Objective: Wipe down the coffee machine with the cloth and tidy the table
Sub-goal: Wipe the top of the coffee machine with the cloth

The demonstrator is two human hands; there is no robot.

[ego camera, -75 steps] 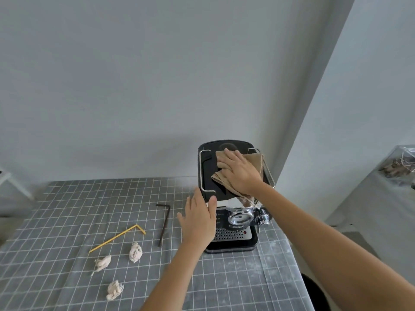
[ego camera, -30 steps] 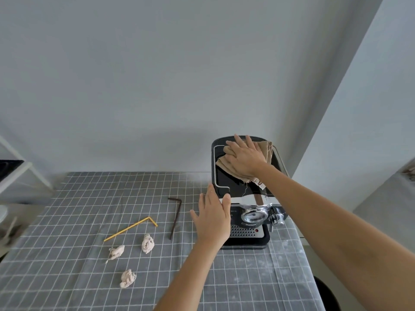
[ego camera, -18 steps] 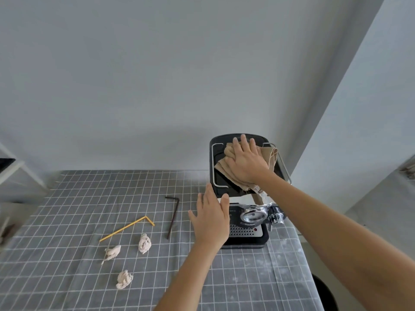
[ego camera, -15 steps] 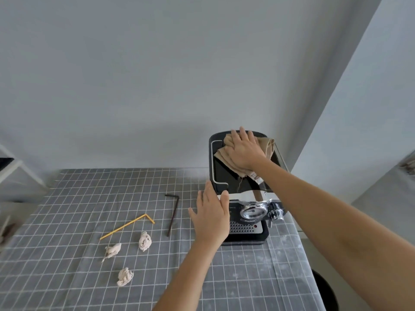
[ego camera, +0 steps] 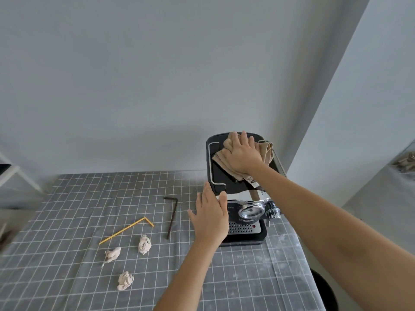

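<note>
On the left part of the table [ego camera: 67,221], which is covered in a grey checked sheet, lies the clutter for the tidying half of the job: a bent yellow straw [ego camera: 125,230], three crumpled paper wads [ego camera: 144,244] close together in front of it, and just to their right a dark hex key [ego camera: 171,217], all lying well apart from the machine. Next comes the left hand [ego camera: 210,217], fingers spread open and gripping nothing, its palm laid flat against the left side of the coffee machine [ego camera: 241,198] as a brace. The machine stands at the right end of the table, near the wall. On its dark top plate lies the beige cloth [ego camera: 267,151], bunched, with the right hand [ego camera: 243,157] pressed flat on it, fingers extended rather than closed around it, up by the rear edge. Judging from this, the step in hand is wiping the top. To do it well, the palm should bear down evenly and sweep in overlapping strokes from back to front, working along the raised chrome rail [ego camera: 210,162] and into the corners, while the left hand holds its brace so the machine does not skid on the sheet. A loose corner with a tag dangles at the front; gathering it under the palm would keep it from snagging on the chrome fittings below.
</note>
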